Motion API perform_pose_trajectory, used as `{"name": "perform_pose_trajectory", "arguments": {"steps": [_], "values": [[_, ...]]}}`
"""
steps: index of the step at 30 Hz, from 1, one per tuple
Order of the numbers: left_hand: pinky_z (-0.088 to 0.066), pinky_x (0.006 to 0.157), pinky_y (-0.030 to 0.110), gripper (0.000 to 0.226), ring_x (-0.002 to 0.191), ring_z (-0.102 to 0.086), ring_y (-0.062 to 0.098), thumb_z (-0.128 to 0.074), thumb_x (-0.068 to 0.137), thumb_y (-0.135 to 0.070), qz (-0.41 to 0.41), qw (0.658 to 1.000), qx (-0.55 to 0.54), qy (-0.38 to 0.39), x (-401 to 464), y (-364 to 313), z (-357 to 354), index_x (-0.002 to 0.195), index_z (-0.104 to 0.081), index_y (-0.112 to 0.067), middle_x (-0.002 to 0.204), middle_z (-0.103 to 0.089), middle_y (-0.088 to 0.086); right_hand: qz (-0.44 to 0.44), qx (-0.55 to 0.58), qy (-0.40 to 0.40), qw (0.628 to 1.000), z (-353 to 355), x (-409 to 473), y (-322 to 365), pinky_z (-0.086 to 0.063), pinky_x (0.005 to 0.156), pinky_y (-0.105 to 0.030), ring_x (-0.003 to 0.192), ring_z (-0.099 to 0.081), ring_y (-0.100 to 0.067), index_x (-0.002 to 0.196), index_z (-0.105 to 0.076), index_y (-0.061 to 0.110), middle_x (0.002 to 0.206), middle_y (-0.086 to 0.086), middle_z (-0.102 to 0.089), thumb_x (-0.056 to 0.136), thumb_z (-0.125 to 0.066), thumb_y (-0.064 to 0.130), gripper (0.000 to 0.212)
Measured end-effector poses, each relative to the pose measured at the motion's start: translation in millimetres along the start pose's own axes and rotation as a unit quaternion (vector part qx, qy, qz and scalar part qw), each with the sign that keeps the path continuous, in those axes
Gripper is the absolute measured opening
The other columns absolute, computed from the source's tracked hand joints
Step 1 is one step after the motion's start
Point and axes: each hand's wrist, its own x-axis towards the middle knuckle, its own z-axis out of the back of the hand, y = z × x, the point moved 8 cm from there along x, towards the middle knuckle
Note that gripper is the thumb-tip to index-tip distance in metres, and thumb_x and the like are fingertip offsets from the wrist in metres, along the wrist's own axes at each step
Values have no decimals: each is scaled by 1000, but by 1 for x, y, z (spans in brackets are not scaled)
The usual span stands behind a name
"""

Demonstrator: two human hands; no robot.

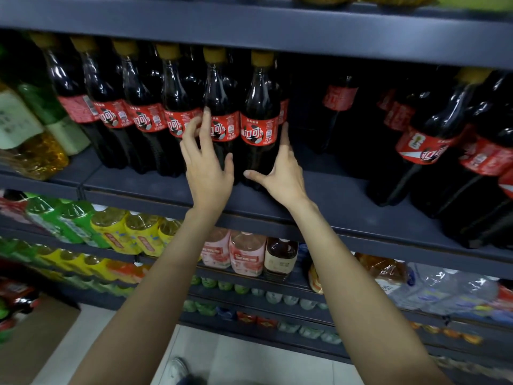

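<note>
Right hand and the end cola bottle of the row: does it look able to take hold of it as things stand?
Likely yes. The right hand already flanks the end cola bottle, thumb across its front, fingers up its right side, where the shelf is bare.

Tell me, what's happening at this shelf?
A person is tending a row of cola bottles on a shop shelf. The left hand touches the second-last bottle by its label; the right hand lies against the end bottle, thumb in front, fingers along its side. Both bottles stand upright on the shelf.
</note>
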Motion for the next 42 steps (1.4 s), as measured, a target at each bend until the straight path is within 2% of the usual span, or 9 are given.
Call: {"name": "perform_pose_trajectory", "arguments": {"steps": [7, 12, 14, 18, 23, 26, 33, 38, 42], "values": [[-28, 96, 11, 82, 127, -34, 30, -71, 80, -19, 2, 1000, 0, -2, -4, -10, 3, 147, -26, -5, 142, -33, 20, 13, 33, 12, 999, 0, -2, 2, -39, 105, -44, 135, -36, -29, 151, 6, 22, 150, -13, -30, 68, -83, 37, 122], [-36, 106, 44, 81, 128, -32, 30, -71, 81, -43, -61, 998, 15, -28, -15, -38, -1, 142, -36, -3, 142, -35, 23, 23, 49, 15, 998, 21, -15, -6, -29, 109, -38, 141, -21, -26, 150, 3, 28, 154, -11, -16, 76, -75, 41, 109], [-36, 106, 43, 83, 127, -32, 28, -73, 79, -42, -69, 997, 19, 1, -20, -44, -13, 142, -35, -4, 140, -38, 22, 47, 60, -26, 997, 48, -20, -14, -28, 110, -30, 139, -27, -19, 150, -15, 25, 151, -7, -26, 82, -72, 28, 89], [-37, 100, 33, 85, 124, -30, 21, -77, 78, -26, -31, 999, 0, 43, -26, -43, -28, 146, -28, -8, 140, -38, 20, 66, 5, -135, 989, 87, -6, -42, -36, 109, -43, 130, -42, -26, 142, -38, 11, 140, -13, -41, 81, -57, 1, 65], [-42, 90, 30, 81, 122, -31, 18, -76, 78, -13, -42, 999, -4, 25, -25, -40, -27, 144, -30, -10, 137, -41, 20, -38, -37, -205, 977, 96, 47, -67, -22, 112, -28, 138, -29, -32, 149, -15, 7, 149, -21, -25, 83, -59, 0, 80], [-43, 85, 29, 80, 120, -33, 19, -76, 78, -16, -56, 998, 2, 30, -25, -38, -29, 144, -30, -10, 136, -42, 20, -56, 9, -224, 973, 97, 72, -77, -24, 112, -33, 139, -29, -32, 150, -6, 8, 152, -21, -20, 79, -66, 4, 93], [-43, 75, 23, 83, 119, -35, 19, -76, 78, -19, -65, 997, 3, 33, -23, -37, -30, 145, -27, -13, 135, -41, 17, -63, 38, -243, 967, 98, 89, -80, -44, 93, -34, 114, -57, -27, 146, -13, 15, 134, -12, -50, 72, -80, 30, 101], [-45, 77, 24, 81, 118, -36, 19, -75, 78, -21, -68, 997, -2, 27, -23, -36, -30, 144, -29, -13, 134, -43, 17, -5, 205, -144, 968, 73, 98, -72, -42, 94, -18, 110, -52, -9, 137, -18, 13, 123, 0, -49, 72, -79, 13, 90], [-43, 79, 21, 80, 118, -36, 18, -75, 78, -21, -69, 997, -1, 21, -23, -36, -30, 143, -30, -12, 134, -43, 18, 17, 189, -32, 981, 61, 106, -66, -38, 109, -36, 124, -47, -14, 138, -34, 19, 135, -4, -45, 61, -85, 25, 93]]}}
